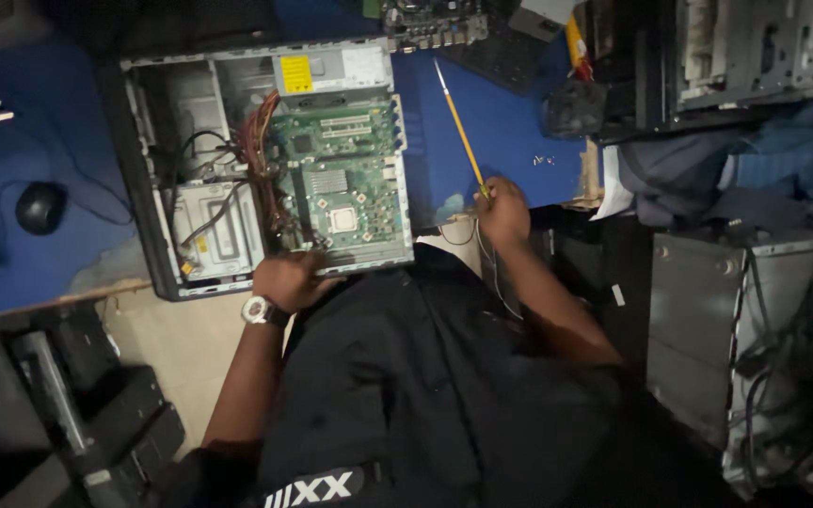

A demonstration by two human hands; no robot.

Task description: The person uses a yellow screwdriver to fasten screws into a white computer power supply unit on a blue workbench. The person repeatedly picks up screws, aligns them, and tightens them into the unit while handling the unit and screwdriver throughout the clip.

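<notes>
— What is staying out of sight around the open computer case (237, 169)?

— The left hand (289, 280) is covering the near edge of the green motherboard (341, 179), and its fingertips are hiding underneath. The right hand (503, 212) is wrapping the lower end of the yellow brush (461, 127), so the grip itself is not showing.

— And at the table's far edge?

— A second circuit board (430, 23) is being cut off by the top edge, and the small screws (545, 160) are lying too tiny to count.

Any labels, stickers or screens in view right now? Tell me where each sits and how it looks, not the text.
Yellow sticker: square, on the grey power supply at the open computer case's top edge.
Small yellow tag: on the grey drive cage, near the left hand.
Screens: none clearly visible.
</notes>
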